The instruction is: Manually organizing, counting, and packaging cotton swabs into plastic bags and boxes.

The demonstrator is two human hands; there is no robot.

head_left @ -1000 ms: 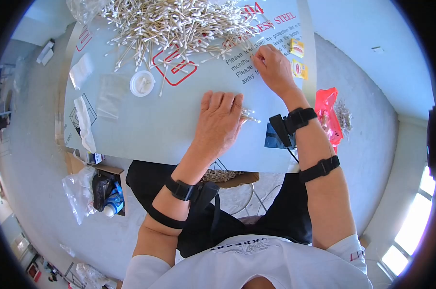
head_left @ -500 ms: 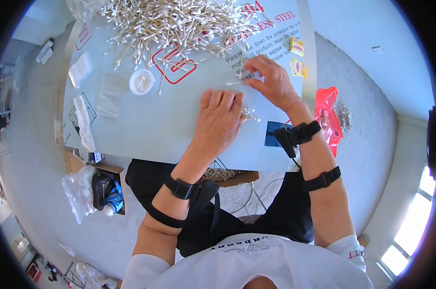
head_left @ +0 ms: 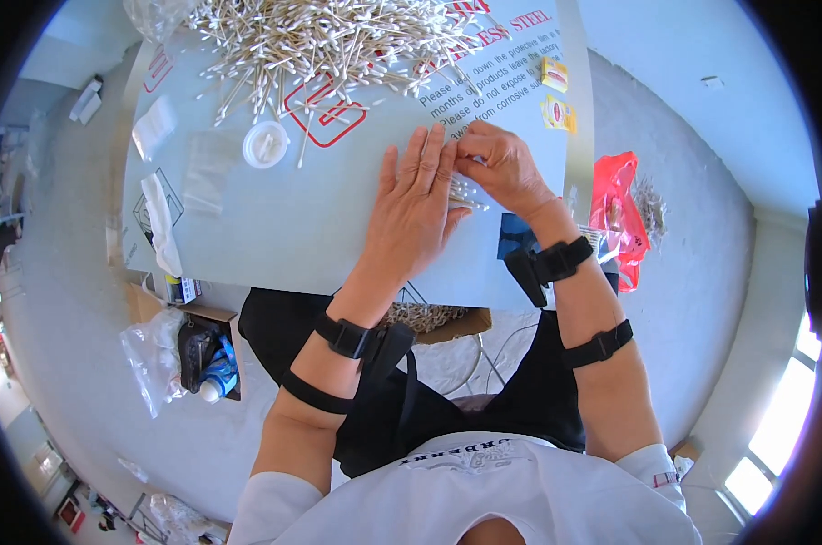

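Partly covered cotton-swab bundle [head_left: 465,201]: between left hand's [head_left: 413,186] thumb and forefinger.
Left fingers: extended, nearly flat.
Right hand [head_left: 500,168]: fingers curled just beside bundle; grip unclear.

white-tipped cotton swabs [head_left: 325,45], red bag [head_left: 614,177]

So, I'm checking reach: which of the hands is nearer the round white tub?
Left. The left hand lies right of the round white tub; the right hand is farther right, beyond the left.
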